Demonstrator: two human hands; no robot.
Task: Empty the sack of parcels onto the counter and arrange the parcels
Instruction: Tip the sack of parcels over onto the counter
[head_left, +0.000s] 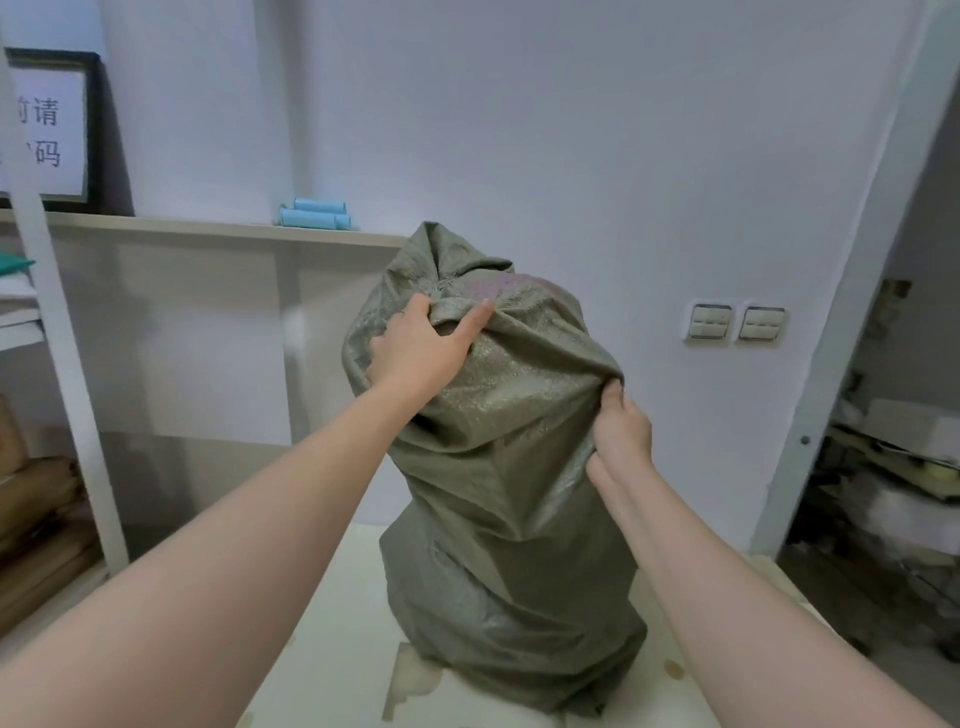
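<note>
A tall grey-green woven sack (498, 493) stands upright on the pale counter (322, 675), bulging and bunched shut at its top. My left hand (421, 348) grips the gathered fabric just below the sack's neck, fingers curled into the folds. My right hand (621, 431) pinches a fold of the sack on its right shoulder. The parcels are hidden inside the sack; none shows.
A shelf (218, 228) runs along the wall behind, with blue rolls (314, 214) and a framed sign (52, 127). A white rack (67, 364) with cardboard boxes stands at the left. Wall switches (735, 322) and a cluttered doorway (893, 467) lie to the right.
</note>
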